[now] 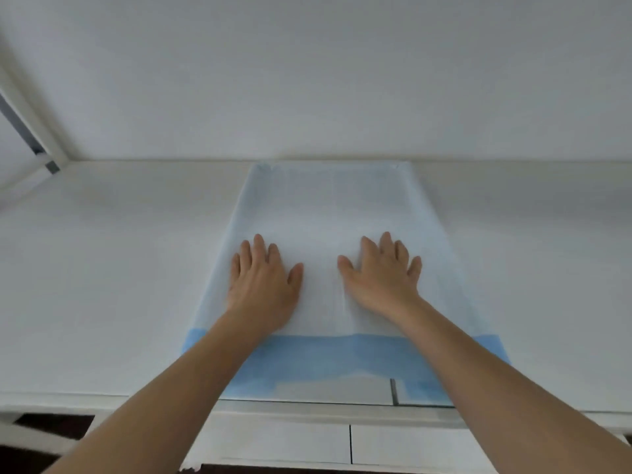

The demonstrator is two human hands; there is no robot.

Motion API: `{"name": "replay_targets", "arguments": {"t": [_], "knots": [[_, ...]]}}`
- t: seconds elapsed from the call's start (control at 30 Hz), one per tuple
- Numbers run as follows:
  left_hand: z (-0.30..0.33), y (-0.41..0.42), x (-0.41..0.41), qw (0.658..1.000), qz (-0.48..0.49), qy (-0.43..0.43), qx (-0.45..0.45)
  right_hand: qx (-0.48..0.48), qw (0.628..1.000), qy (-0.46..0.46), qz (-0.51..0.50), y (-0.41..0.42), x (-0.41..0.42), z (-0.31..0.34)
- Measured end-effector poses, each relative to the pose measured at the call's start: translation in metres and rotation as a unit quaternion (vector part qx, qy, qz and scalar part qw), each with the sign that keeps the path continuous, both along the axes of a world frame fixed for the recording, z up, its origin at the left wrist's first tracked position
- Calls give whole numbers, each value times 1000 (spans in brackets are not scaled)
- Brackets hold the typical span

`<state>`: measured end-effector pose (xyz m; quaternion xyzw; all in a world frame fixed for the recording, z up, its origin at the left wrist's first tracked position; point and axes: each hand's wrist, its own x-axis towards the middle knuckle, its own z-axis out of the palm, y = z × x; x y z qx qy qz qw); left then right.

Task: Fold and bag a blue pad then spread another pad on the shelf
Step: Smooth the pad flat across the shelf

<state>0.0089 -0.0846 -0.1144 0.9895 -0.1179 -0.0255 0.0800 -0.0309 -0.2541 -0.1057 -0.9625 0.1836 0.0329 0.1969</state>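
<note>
A pad (pixel 328 203) lies spread flat on the white shelf (pixel 113 268), white in the middle with pale blue side edges and a darker blue band along its near end. It reaches from the back wall to the shelf's front edge. My left hand (pixel 261 278) rests palm down on the pad's left half, fingers apart. On the right half, my right hand (pixel 383 271) lies flat the same way. Neither hand holds anything. No bag or folded pad is in view.
A white wall (pixel 325 80) rises behind the shelf. A white frame post (pixel 30 128) with a grey bracket slants at the far left. Below the shelf's front edge sit white panels (pixel 284 439) with dark seams, and dark floor shows at the lower left.
</note>
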Motion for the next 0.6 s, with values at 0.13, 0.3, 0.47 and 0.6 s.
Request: {"name": "replay_targets", "arguments": {"t": [0.13,0.3,0.47,0.6], "knots": [[-4,1,-14,1000,-6,-17,-6,-80,993,-9,86,13,-23,-10],[-5,25,-11,996,-80,-25,18,-114,980,-20,164,-18,-38,-13],[4,29,-21,993,-107,-42,20,-104,978,-35,176,-31,-47,-12],[16,24,-35,998,-44,-36,-10,-55,987,1,148,-14,-53,6]]}}
